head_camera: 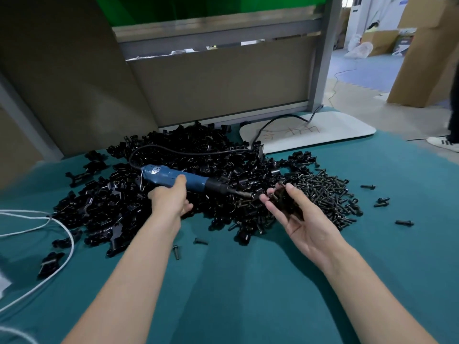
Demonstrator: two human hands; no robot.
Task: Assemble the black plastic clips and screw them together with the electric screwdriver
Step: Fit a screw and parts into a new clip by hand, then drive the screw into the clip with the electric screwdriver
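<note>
Bright, even indoor light comes from overhead, so the teal desk (248, 306) shows only soft, faint shadows under the forearms and round the pile of black clips (111, 207). Small glints speckle the clips and the screws (330, 192). The blue screwdriver (161, 173) in the left grip (171, 198) has a dull sheen. The aisle at far right is paler, slightly washed out. The wide lens bows the desk's edges and tilts the grey post (323, 58). The left margin is smeared, and the dark piece (285, 202) in the right grip (303, 224) is blurred by motion.
</note>
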